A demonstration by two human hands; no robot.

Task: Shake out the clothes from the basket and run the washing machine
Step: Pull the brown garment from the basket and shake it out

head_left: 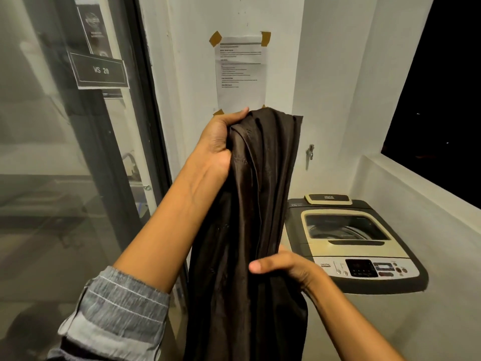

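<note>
A long dark brown garment [257, 204] hangs bunched in front of me. My left hand [221, 139] grips its top end, raised to about the height of the taped paper on the wall. Lower down, my right hand [283, 267] holds the cloth from the right side, thumb across the front. The top-loading washing machine [364, 246] stands in the right corner with its lid down and its control panel [364, 268] facing me. The basket is out of view.
A glass door [65, 165] with a "WS 28" sign fills the left. A printed sheet [240, 74] is taped to the white wall ahead. A tap [310, 152] juts from the wall above the machine. A ledge and a dark window opening [440, 100] lie on the right.
</note>
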